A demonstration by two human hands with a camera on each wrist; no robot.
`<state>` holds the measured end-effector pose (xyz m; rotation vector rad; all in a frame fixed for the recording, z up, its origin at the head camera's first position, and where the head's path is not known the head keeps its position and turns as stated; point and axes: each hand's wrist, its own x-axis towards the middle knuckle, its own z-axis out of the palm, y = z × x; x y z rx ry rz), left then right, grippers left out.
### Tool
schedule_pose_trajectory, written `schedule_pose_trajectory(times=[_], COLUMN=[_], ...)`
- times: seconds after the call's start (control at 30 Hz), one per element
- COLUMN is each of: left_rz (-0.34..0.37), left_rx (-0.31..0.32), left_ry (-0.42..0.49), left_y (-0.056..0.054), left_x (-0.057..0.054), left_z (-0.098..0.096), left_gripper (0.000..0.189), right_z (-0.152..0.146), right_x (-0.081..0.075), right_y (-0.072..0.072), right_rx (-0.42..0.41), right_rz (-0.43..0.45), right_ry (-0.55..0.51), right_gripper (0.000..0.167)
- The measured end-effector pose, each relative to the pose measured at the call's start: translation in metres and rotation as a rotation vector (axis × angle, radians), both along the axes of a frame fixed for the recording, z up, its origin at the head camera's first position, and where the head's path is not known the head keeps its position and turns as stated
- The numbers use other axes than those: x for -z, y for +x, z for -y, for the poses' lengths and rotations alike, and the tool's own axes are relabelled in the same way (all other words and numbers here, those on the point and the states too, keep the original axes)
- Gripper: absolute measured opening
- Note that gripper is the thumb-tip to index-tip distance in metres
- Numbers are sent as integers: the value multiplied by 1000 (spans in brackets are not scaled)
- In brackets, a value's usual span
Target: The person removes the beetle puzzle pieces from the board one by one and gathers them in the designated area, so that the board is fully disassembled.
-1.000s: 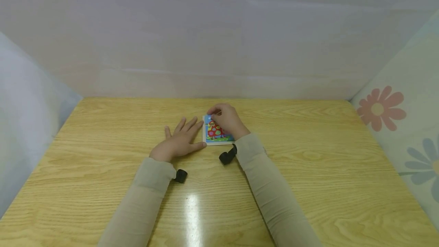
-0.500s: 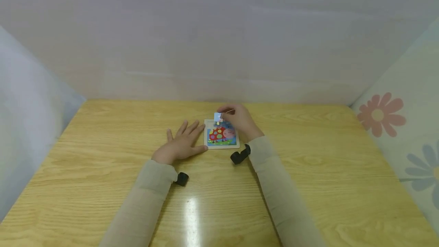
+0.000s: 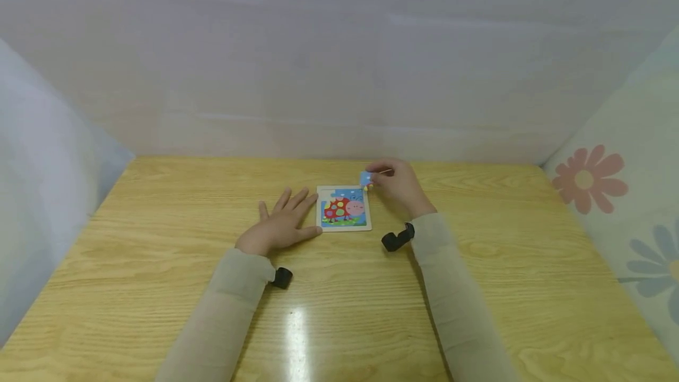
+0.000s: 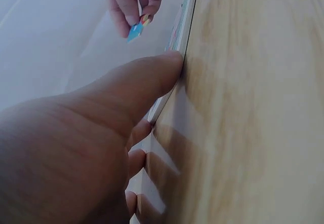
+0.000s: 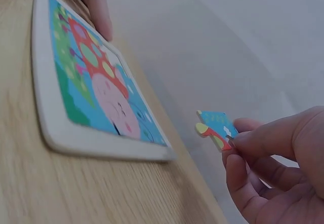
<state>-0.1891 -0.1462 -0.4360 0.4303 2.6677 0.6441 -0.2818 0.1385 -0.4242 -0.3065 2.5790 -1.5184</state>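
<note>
A square ladybug jigsaw puzzle [image 3: 345, 211] in a pale frame lies on the table. Its top left corner shows a bare gap where a piece is out. My right hand [image 3: 399, 186] pinches a small puzzle piece [image 5: 215, 127], blue with red and yellow, between thumb and fingers, raised by the puzzle's upper right corner. Spread flat on the table, my left hand [image 3: 278, 223] has its thumb [image 4: 152, 77] against the frame's left side and a fingertip close to the upper left edge. The left wrist view sees the frame edge-on.
The wooden table [image 3: 212, 323] runs back to a pale cloth wall [image 3: 339, 75]. At the right stands a panel with a red flower [image 3: 586, 178]. Black wrist cameras, such as the right one [image 3: 395, 239], hang below both cuffs.
My right hand has lifted the piece out of the puzzle's upper left corner and carried it to the right, uncovering the picture. The left hand stays beside the frame.
</note>
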Motion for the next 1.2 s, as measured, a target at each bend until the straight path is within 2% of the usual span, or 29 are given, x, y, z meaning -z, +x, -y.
schedule_pose_trajectory(times=[0.33,0.5,0.8,1.03,1.2], left_rz=[3,1,-9,-2,-7], left_rx=[4,5,7,1,2], left_ry=[-15,-3,-20,-21,-14], left_y=[-2,-2,-3,-7,-8], left_x=[2,3,3,9,12], left_z=[0,1,1,2,3], left_gripper=[86,87,86,86,88], right_z=[-31,-39,-42,-38,-38], right_x=[6,9,10,12,15], right_y=[-7,-11,-11,-9,-10], right_rx=[49,56,71,83,79], right_rz=[20,25,31,34,19], right_ry=[-50,-22,94,80,107], right_gripper=[19,19,20,19,19])
